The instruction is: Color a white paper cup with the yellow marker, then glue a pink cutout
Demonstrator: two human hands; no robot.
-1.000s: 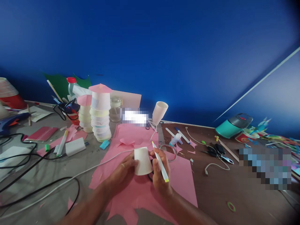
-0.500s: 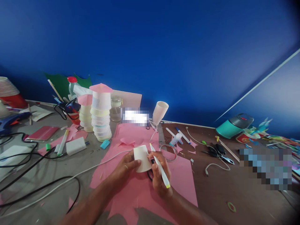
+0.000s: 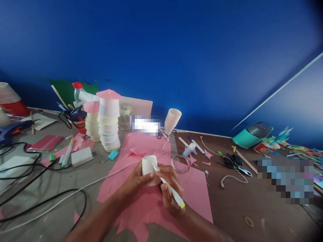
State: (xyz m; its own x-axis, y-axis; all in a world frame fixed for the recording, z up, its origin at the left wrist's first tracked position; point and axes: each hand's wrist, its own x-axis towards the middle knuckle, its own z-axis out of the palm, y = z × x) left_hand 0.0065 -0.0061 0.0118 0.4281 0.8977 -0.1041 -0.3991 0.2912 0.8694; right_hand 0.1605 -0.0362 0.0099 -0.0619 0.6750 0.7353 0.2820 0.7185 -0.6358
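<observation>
1. Here, the left hand (image 3: 136, 181) was wrapped around a white paper cup (image 3: 149, 168), thumb across its side, holding it upside down over the pink paper sheet (image 3: 196, 188).
2. The right hand (image 3: 169, 191) pinched a white marker (image 3: 168, 186) with a yellow end cap, its tip resting against the cup's side.
3. Both hands met over the middle of the pink sheet, which lay across the table (image 3: 252, 201).
4. Just beyond the cup sat a roll of clear tape (image 3: 181, 164) and a small glue bottle (image 3: 189, 149).
5. A stack of cups (image 3: 109, 124) topped with a pink paper cone stood to the left, well apart from the hands.
6. Another white cup (image 3: 172, 121) leaned near the blue wall (image 3: 176, 50).
7. Black and white cables (image 3: 50, 198) ran across the table's left side.
8. Scissors (image 3: 234, 163) lay to the right.
</observation>
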